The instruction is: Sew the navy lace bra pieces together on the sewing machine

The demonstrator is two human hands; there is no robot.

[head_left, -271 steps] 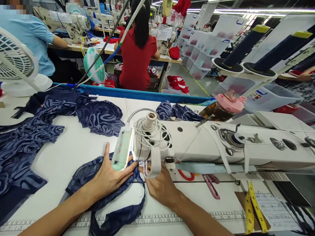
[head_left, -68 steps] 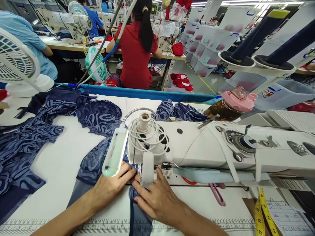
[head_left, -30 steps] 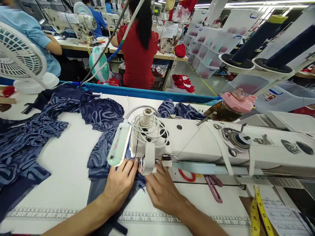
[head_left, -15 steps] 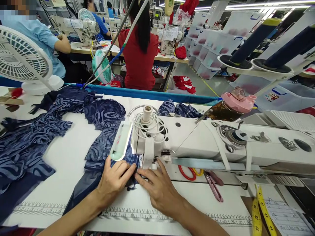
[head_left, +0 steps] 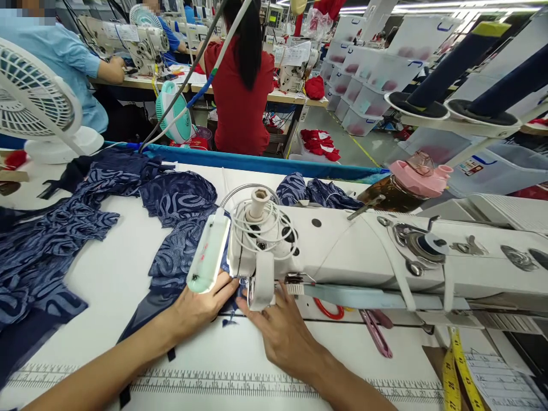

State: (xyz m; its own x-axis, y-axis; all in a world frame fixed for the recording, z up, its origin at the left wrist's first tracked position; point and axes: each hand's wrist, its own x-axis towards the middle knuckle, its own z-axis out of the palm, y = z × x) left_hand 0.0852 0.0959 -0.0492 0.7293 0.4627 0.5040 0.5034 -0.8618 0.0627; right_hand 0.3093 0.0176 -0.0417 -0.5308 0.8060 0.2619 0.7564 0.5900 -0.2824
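A white sewing machine [head_left: 363, 257] lies across the table [head_left: 120, 268]. A piece of navy patterned fabric [head_left: 175, 262] runs from behind the machine head down under its needle. My left hand [head_left: 197, 308] lies on that fabric just left of the needle, fingers stretched forward and pressed flat. My right hand [head_left: 282, 334] rests on the table to the right of the needle, fingers extended toward the presser foot, touching the fabric edge. A pale green lamp [head_left: 209, 257] on the machine hides part of my left fingertips.
More navy fabric [head_left: 47, 245] is heaped on the left. Red-handled scissors [head_left: 329, 311], pink snips [head_left: 377, 334] and a yellow tape measure [head_left: 456, 371] lie at right. A pink-lidded bottle [head_left: 398, 188] and a white fan [head_left: 34, 108] stand behind. Other people sew beyond.
The fabric has fed backward under the needle, so less of it lies in front of the machine. Both hands have stayed at the needle, shifting slightly with the cloth.
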